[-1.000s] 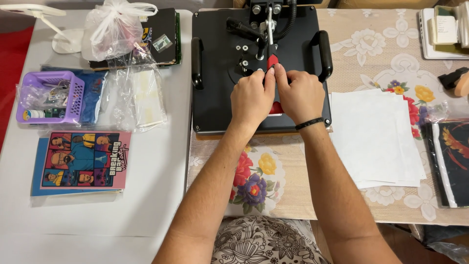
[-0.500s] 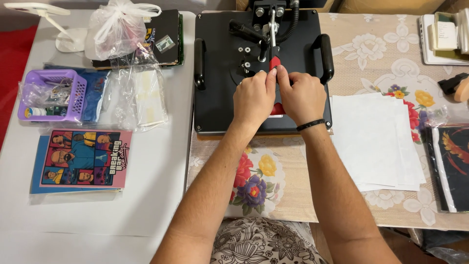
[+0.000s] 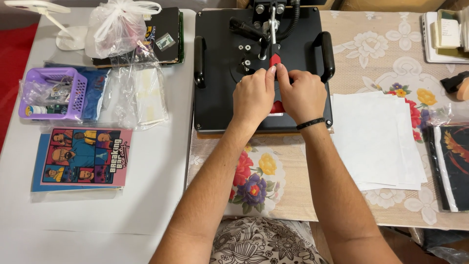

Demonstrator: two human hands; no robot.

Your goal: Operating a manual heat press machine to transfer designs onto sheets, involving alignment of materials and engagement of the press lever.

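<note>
**Red piece pinched at the black heat press**

Black metal fills your head view: the heat press point(image 3: 229, 105) sits on the worktop point(image 3: 146, 205), a handle at each side. Your left hand point(image 3: 253, 98) and right hand point(image 3: 303, 97) meet over it, fingers closed on a small red piece point(image 3: 275, 59) beside the centre post. White sheets point(image 3: 373, 139) lie just right. Left are a purple basket point(image 3: 51, 93), clear bags point(image 3: 139, 95) and a colourful illustrated print point(image 3: 83, 156).
</note>
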